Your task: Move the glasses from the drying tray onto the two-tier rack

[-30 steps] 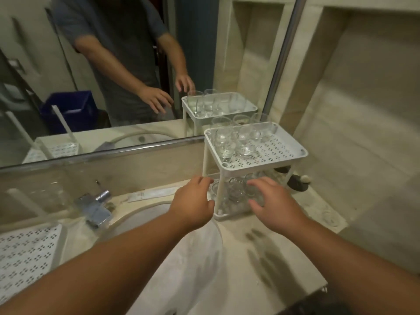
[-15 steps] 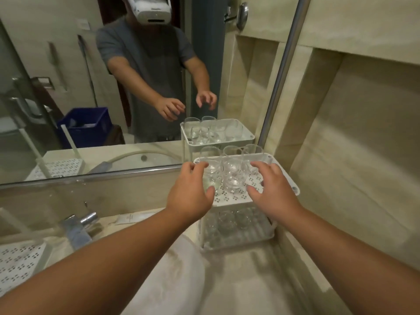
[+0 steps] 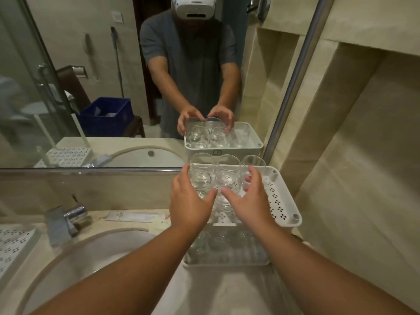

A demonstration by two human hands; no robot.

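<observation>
The glasses (image 3: 223,178) are clustered on the upper tier of the two-tier rack (image 3: 281,201). They are judged light, rigid, slippery and fragile; each is best gripped around its wall. The left hand (image 3: 189,201) and right hand (image 3: 251,198) are held relaxed around the cluster, grasping nothing.
</observation>
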